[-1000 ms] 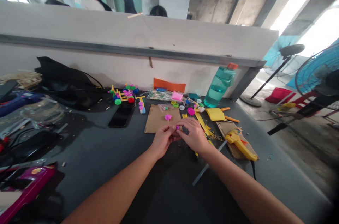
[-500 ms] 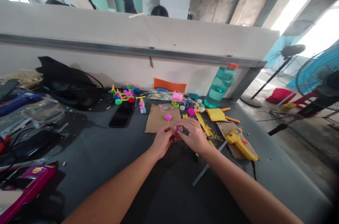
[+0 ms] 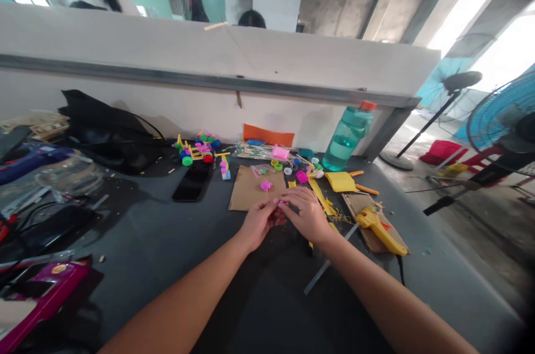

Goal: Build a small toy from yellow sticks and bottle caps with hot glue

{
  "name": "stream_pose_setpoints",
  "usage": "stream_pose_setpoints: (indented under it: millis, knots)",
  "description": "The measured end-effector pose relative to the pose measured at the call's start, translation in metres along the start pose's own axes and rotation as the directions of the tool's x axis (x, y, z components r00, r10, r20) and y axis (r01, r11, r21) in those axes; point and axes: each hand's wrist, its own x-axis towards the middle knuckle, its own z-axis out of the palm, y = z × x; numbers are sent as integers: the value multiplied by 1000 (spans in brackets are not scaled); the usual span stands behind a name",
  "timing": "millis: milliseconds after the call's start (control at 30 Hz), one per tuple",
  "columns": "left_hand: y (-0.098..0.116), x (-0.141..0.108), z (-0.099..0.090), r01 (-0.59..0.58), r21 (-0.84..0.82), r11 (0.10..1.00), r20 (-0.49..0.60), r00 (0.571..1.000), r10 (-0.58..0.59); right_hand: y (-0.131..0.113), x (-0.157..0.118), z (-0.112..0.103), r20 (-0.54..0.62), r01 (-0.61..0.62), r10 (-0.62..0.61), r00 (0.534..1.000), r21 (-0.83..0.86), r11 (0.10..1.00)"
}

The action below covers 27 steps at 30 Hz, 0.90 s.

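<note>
My left hand [image 3: 259, 222] and my right hand [image 3: 306, 213] meet just in front of a brown cardboard piece [image 3: 242, 192]. Between their fingertips is a small pink-purple piece [image 3: 281, 203], mostly covered by the fingers, so its exact kind is hidden. Both hands are closed on it. Beyond them, a bright pink piece [image 3: 266, 186] lies on the cardboard beside a small clear plastic bag [image 3: 259, 170]. Several bottle caps [image 3: 288, 170] lie scattered behind my right hand, near yellow strips [image 3: 321, 197].
A yellow glue gun [image 3: 382, 229] rests at the right on cardboard, its clear stick pointing toward me. Farther back stand a teal water bottle [image 3: 346, 139] and colourful cap models [image 3: 196, 149]. A black phone [image 3: 192, 182] lies left of the cardboard. A fan [image 3: 507, 120] stands off the table's right side.
Both hands stay almost in place, with slight finger movement around the small piece, which now shows less. Behind the partition, a person's head and body have shifted.
</note>
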Motion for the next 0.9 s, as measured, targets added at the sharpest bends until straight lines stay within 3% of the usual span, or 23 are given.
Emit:
stream_pose_setpoints:
  millis: [900]
  knots:
    - [1, 0, 1, -8, 16, 1000, -36, 999, 8, 2, 1, 2, -16, -9, 10, 1000, 33, 999]
